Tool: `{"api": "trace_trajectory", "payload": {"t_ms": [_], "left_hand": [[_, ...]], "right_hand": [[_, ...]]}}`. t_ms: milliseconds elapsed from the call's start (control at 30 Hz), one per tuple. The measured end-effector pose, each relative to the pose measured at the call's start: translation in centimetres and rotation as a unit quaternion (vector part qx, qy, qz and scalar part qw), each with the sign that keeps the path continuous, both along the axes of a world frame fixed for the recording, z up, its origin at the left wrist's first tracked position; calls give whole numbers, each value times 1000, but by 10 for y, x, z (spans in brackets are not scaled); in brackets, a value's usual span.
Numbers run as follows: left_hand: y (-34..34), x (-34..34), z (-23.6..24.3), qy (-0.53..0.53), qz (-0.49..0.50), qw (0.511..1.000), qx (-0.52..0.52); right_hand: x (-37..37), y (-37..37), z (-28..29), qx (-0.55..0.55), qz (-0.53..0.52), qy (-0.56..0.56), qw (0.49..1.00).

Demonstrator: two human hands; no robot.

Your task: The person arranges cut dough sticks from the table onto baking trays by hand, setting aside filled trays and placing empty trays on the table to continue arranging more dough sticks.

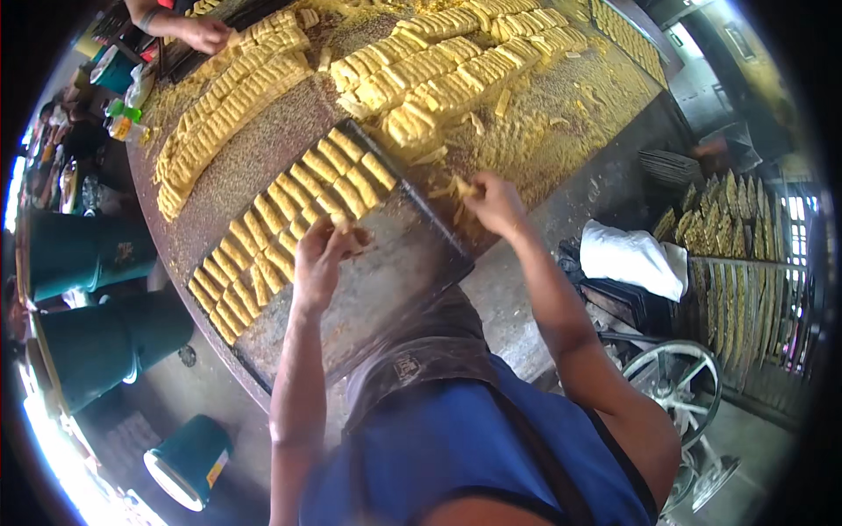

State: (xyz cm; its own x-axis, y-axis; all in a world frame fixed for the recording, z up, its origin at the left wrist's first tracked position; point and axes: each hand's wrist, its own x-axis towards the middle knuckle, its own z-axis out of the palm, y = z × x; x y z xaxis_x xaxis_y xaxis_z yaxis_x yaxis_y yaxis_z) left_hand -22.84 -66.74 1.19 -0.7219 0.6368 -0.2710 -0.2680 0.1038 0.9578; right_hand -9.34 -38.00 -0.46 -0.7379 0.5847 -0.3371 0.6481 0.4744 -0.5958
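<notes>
A dark baking tray [386, 272] lies at a slant before me on the table's near edge. Two rows of yellow dough sticks [285, 195] fill its far side, laid side by side. Over the tray's middle, my left hand [321, 263] is closed in a pinch, with a short dough stick [339, 221] showing at its fingertips. My right hand [496, 206] is beyond the tray's right edge, low over the table, its fingers closed on a small piece of yellow dough [464, 186]. The fingers partly cover both pieces.
Long rows of cut dough sticks [456, 79] and another batch [232, 110] lie across the crumb-strewn table [605, 114]. A co-worker's hand [203, 35] reaches in at the far left. Green bins [114, 342] stand left; a loaded rack [732, 263] and a spoked wheel [674, 386] are right.
</notes>
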Motion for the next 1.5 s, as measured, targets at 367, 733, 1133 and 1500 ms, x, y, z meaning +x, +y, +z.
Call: {"api": "trace_trajectory", "payload": {"t_ms": [367,733,1133,1500], "left_hand": [[-249,16,-2,-20,211,975,-58],[-301,65,-39,484,82,820,-293],[-298,54,-20,436,126,838,-304],[-310,34,-27,482,-1,837,-259]], "right_hand": [[-2,-19,-27,-498,-201,324,779],[-58,-241,11,-408,-93,218,882],[-89,-373,-13,-120,290,107,943],[-68,-379,1,-10,233,168,958]]}}
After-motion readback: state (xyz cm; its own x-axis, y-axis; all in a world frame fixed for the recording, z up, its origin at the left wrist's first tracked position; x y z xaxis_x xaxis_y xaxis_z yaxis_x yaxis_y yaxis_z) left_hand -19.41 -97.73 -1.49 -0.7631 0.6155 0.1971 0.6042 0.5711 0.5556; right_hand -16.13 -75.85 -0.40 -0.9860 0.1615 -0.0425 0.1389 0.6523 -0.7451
